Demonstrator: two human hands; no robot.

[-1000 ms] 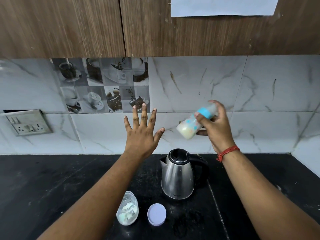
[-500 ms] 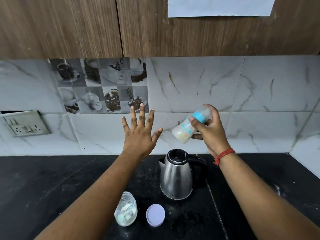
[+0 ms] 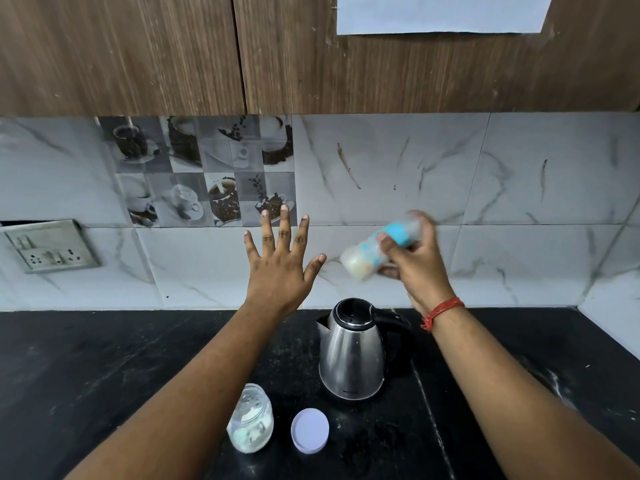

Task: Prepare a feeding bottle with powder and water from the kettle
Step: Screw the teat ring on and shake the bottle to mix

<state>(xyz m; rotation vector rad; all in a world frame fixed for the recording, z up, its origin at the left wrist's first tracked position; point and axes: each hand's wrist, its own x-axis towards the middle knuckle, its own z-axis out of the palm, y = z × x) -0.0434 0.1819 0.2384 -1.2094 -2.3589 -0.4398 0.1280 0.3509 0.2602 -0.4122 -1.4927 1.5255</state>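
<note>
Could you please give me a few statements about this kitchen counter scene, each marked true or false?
1. The right hand grips the feeding bottle tilted in the air. True.
2. The left hand holds the jar. False: its fingers are spread and it holds nothing.
3. The jar's lid lies on the counter beside the jar. True.
4. The kettle lies on its side. False: it stands upright.
5. The bottle holds pale liquid. True.
</note>
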